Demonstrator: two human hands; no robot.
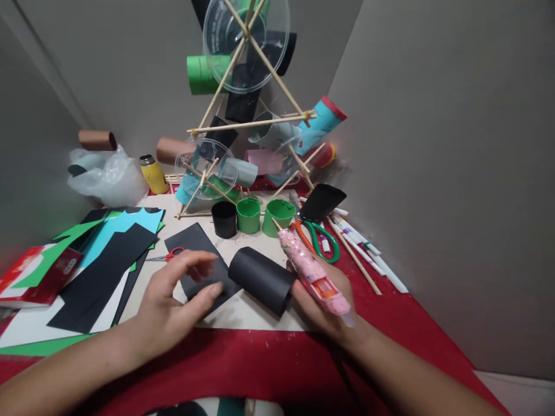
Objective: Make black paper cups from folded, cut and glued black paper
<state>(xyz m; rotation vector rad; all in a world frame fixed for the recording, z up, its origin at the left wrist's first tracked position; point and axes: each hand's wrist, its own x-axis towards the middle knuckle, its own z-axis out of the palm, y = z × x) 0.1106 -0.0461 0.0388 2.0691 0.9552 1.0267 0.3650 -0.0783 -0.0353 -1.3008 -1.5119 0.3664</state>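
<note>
My left hand [173, 306] hovers with its thumb and fingers apart, holding nothing, just left of a black paper tube [262, 277]. A pink, glitter-covered hot glue gun [301, 260] lies in my right hand [316, 316], its nozzle pointing up and to the left. Fingers of the right hand also meet the tube's right end; how they grip it is partly hidden. Beneath my left hand and the tube is a flat black paper piece [191, 242] on a pale board [143, 289]. Behind the tube stand a short black paper cup [224, 219] and two green paper cups [248, 215].
A wooden-stick frame [255, 123] with a clear disc and paper tubes rises at the back. Green-handled scissors [336, 248], markers [364, 248] and sticks lie right. Cut paper sheets [104, 277], a red box [43, 277] and small red-handled scissors [173, 253] are left.
</note>
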